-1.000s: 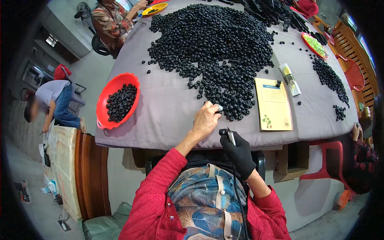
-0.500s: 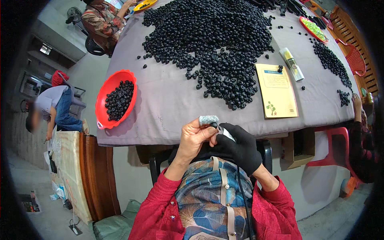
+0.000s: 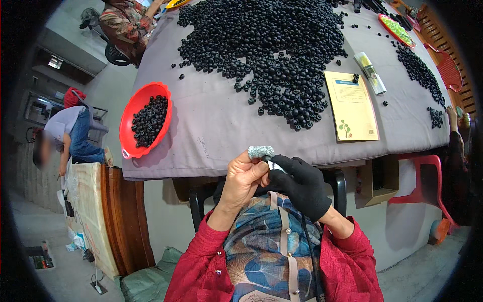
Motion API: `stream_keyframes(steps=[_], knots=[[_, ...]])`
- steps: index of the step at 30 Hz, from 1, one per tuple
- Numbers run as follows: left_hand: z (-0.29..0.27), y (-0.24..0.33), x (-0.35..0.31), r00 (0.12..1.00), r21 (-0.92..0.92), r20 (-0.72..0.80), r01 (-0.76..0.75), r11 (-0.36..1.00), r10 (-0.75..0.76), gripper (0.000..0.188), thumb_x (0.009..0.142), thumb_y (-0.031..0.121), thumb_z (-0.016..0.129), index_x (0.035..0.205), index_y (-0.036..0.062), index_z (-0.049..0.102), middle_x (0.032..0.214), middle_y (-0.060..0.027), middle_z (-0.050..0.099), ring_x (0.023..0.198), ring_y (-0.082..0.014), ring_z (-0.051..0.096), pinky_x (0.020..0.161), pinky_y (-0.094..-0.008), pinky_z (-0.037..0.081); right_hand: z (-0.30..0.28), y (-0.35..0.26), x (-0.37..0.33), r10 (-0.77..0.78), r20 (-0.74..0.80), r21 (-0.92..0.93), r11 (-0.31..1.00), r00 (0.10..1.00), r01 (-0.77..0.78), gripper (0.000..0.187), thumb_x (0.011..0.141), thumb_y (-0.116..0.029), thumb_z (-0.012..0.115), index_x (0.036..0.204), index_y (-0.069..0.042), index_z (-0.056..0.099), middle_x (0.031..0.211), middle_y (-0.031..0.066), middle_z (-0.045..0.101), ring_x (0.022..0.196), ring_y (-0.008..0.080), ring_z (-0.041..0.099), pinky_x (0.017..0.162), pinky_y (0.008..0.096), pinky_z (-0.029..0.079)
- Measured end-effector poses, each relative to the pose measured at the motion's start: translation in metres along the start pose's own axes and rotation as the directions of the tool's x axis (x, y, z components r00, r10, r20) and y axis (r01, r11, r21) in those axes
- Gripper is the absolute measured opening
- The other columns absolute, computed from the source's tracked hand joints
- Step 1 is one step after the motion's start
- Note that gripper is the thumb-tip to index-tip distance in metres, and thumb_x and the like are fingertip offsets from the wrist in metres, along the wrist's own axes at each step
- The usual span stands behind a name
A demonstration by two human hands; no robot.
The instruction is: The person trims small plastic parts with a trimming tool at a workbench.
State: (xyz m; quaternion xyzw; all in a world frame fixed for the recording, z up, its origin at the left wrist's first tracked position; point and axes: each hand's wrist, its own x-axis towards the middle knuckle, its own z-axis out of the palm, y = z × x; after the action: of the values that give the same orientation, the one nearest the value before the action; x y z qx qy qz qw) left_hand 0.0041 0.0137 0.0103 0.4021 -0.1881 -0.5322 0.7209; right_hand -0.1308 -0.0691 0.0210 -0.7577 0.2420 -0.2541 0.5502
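"Black-gloved right hand (image 3: 302, 187): what's it gripping?"

"A pale tool (image 3: 274, 166), angled toward the left hand (image 3: 244, 178), whose fingers pinch what looks like a mostly hidden bead (image 3: 266, 158), probably steadying it."

"And the loose black beads (image 3: 271, 40)?"

"Heaped on the counter (image 3: 211, 136), presumably for easy reach."

On the left, pale grey wall (image 3: 73, 25) above a dim recess with a small bright opening (image 3: 56, 62), a standing fan (image 3: 90, 16) close by. Lower down, a brown wooden cabinet (image 3: 126, 216) with a pale top, then a green sack (image 3: 153, 279) on grey floor (image 3: 417, 267). On the right, red plastic chairs (image 3: 422, 160), a slatted wooden bench (image 3: 438, 40) and an open cardboard box (image 3: 385, 195). Soft, even light across the grey-clothed worktop (image 3: 196, 116).
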Motion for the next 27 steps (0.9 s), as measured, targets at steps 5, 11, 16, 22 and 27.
stream_keyframes(steps=[5, 11, 16, 22, 27], knots=[[0.0009, -0.0006, -0.0025, 0.999, -0.055, -0.032, 0.016, 0.998, -0.018, 0.019, 0.084, 0.003, 0.055, 0.103, 0.0029, 0.059, 0.073, -0.0031, 0.059, 0.057, -0.0063, 0.053, 0.052, -0.0165, 0.045, -0.0026, -0.0073, 0.0018, 0.001, 0.024, -0.038, 0.999, 1.000, 0.000, 0.032, 0.079, -0.017, 0.061, 0.110, -0.009, 0.057, 0.074, 0.0109, 0.058, 0.063, 0.0210, 0.059, 0.057, 0.0296, 0.046], [0.0006, -0.0030, -0.0026, 0.999, -0.088, -0.036, 0.019, 0.996, -0.023, 0.018, 0.085, 0.003, 0.054, 0.102, 0.0027, 0.059, 0.072, -0.0030, 0.059, 0.056, -0.0066, 0.053, 0.052, -0.0166, 0.045, -0.0025, -0.0058, 0.0015, 0.016, 0.030, -0.019, 1.000, 0.999, -0.015, 0.031, 0.080, -0.016, 0.061, 0.109, -0.008, 0.057, 0.074, 0.0110, 0.058, 0.063, 0.0213, 0.059, 0.057, 0.0293, 0.046], [0.0000, -0.0036, -0.0032, 0.999, -0.090, -0.036, 0.024, 0.996, -0.027, 0.018, 0.085, 0.004, 0.054, 0.103, 0.0028, 0.059, 0.071, -0.0024, 0.059, 0.056, -0.0065, 0.053, 0.052, -0.0168, 0.044, -0.0016, -0.0003, 0.0006, -0.042, 0.042, -0.037, 0.998, 0.998, 0.044, 0.030, 0.080, -0.015, 0.061, 0.109, -0.008, 0.057, 0.075, 0.0112, 0.059, 0.064, 0.0216, 0.059, 0.057, 0.0292, 0.046], [0.0004, -0.0034, -0.0037, 0.999, -0.080, -0.035, 0.026, 0.996, -0.029, 0.018, 0.085, 0.004, 0.054, 0.103, 0.0029, 0.059, 0.070, -0.0017, 0.058, 0.056, -0.0061, 0.052, 0.052, -0.0168, 0.043, -0.0007, -0.0025, 0.0014, 0.046, 0.040, 0.046, 0.998, 0.998, -0.048, 0.029, 0.080, -0.016, 0.060, 0.108, -0.008, 0.058, 0.078, 0.0114, 0.060, 0.068, 0.0213, 0.061, 0.060, 0.0297, 0.047], [0.0036, -0.0017, -0.0041, 0.998, -0.087, -0.051, 0.035, 0.996, -0.039, 0.018, 0.085, 0.005, 0.054, 0.103, 0.0022, 0.058, 0.070, -0.0015, 0.058, 0.055, -0.0059, 0.051, 0.051, -0.0168, 0.042, -0.0015, -0.0036, 0.0013, 0.051, 0.046, 0.050, 0.997, 0.998, -0.054, 0.029, 0.081, -0.017, 0.060, 0.108, -0.008, 0.058, 0.078, 0.0117, 0.061, 0.067, 0.0221, 0.061, 0.060, 0.0299, 0.047]])
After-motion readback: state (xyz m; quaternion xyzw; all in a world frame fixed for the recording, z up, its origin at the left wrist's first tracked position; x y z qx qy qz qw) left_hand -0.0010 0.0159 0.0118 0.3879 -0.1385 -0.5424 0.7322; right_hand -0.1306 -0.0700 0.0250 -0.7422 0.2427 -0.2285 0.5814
